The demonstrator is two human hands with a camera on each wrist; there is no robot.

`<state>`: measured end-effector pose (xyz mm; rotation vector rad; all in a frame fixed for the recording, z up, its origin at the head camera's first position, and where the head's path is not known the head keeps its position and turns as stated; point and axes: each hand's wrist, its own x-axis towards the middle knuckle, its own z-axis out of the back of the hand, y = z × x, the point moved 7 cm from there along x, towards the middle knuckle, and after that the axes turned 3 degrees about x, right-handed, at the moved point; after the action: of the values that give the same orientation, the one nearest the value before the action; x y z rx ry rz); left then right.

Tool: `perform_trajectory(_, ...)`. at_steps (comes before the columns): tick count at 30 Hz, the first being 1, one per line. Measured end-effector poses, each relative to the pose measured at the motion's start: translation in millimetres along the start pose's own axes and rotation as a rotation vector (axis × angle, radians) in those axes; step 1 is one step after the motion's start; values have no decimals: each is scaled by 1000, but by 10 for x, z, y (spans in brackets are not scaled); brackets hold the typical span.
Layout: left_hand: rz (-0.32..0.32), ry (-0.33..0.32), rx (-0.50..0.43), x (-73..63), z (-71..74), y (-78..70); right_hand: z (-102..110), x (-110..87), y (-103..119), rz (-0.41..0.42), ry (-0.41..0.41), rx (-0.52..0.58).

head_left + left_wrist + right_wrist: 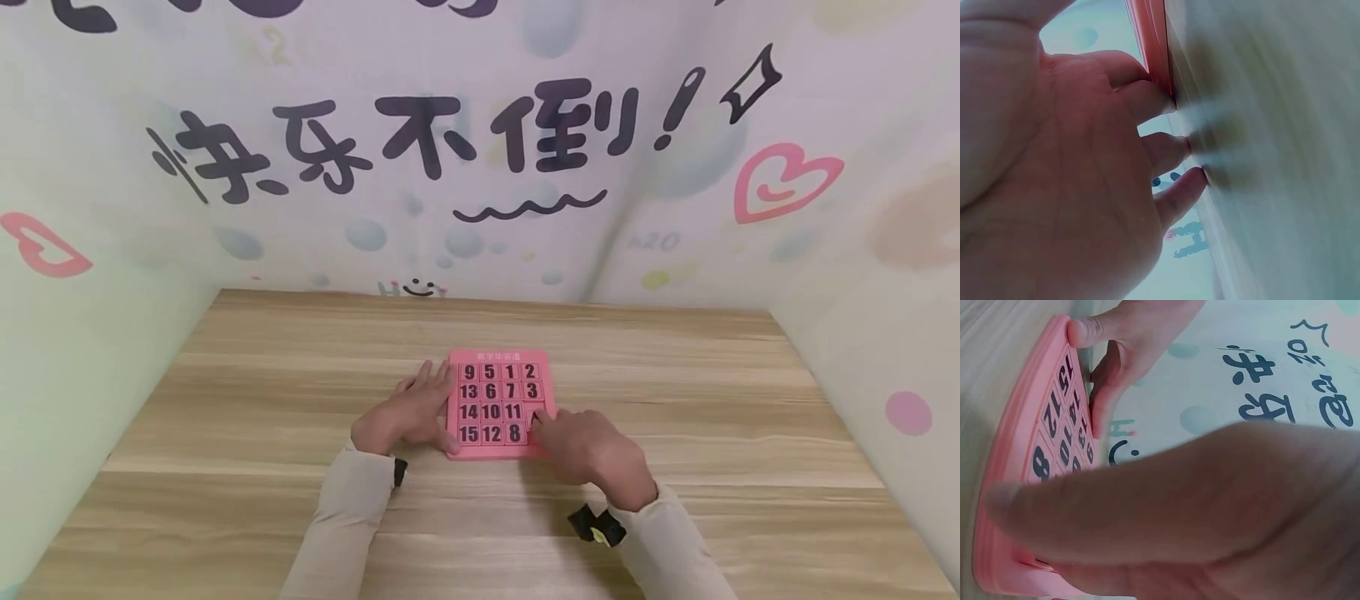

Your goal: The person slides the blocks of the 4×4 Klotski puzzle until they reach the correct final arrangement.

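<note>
A pink number sliding puzzle [498, 452] lies flat on the wooden table, its black-numbered tiles facing up. My left hand [416, 412] is spread along its left side, the thumb on the near left corner. In the left wrist view the index and middle fingertips meet the pink edge [1152, 37], while the outer fingers [1182, 190] rest on the table. My right hand [592, 446] holds the near right part, a fingertip over a tile in the right column. In the right wrist view the thumb [1122, 519] crosses the frame; the lower right slot is hidden.
The wooden table [262, 400] extends around the puzzle on every side. Behind it stands a white printed backdrop [420, 242] with dark characters, and pale side walls [847, 333] flank the table. Black straps [597, 527] sit at the beige sleeves [671, 550].
</note>
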<state>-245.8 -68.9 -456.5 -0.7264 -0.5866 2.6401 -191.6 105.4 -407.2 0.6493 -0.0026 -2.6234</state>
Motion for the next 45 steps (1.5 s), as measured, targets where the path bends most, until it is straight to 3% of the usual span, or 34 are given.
perform_trajectory(14,9,-4,1,22,18,5,23,38,-61,17,-6,97)
perform_trajectory(17,12,-5,-4,9,14,9,41,6,20,53,-9,99)
perform_trajectory(24,10,-11,-12,-25,1,19,-11,-44,252,187,26,-13)
perform_trajectory(38,3,-13,-13,4,12,19,-6,-54,175,167,62,-11)
perform_trajectory(45,0,-13,-15,7,-9,2,3,-76,85,158,48,47)
